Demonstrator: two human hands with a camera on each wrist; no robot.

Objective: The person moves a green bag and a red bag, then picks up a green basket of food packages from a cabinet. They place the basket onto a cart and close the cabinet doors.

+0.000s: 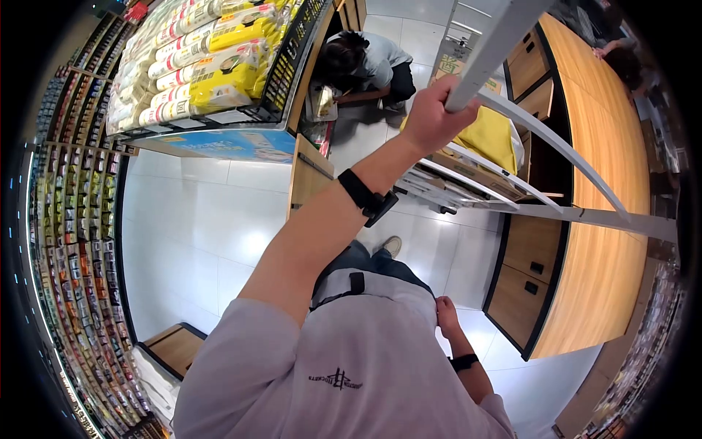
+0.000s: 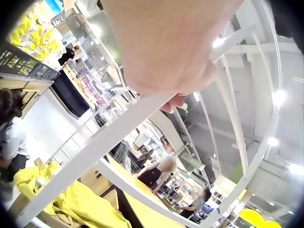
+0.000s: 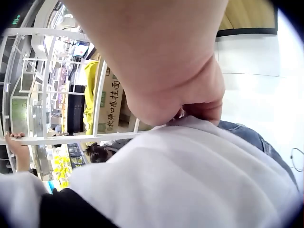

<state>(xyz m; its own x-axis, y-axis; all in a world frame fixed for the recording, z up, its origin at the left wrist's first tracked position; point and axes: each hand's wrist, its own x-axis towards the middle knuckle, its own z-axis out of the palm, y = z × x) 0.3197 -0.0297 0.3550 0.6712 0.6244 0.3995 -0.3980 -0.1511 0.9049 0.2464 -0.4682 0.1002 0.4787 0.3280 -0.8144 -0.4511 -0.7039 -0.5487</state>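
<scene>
- The person's left hand (image 1: pixel 439 117), upper middle of the head view, has its fingers wrapped round a white rail (image 1: pixel 501 44) of a metal trolley; that rail slants up to the top edge.
- The right hand (image 1: pixel 447 316), right of the lower middle, is down at the person's side, fingers bent and gripping the hem of the pale shirt (image 1: pixel 336 344), whose cloth rises to a peak there in the right wrist view.
- On the trolley, right of the upper middle, I see something yellow (image 1: pixel 493 143), bag or cloth, I can't tell which; the right wrist view shows a cardboard box (image 3: pixel 110 107) with dark lettering beside it.
- Dark bands (image 1: pixel 357 190) circle both wrists.
- Someone in a light top (image 1: pixel 380 58) crouches at the upper middle, head bent low.
- At the upper left, white-and-yellow packs (image 1: pixel 219 77) lie piled behind the black lattice edge (image 1: pixel 296 51) of a display.
- Shelves of small packets (image 1: pixel 62 197) curve down the left side.
- A wood-topped cabinet (image 1: pixel 607 256) fills the right side, near the trolley.
</scene>
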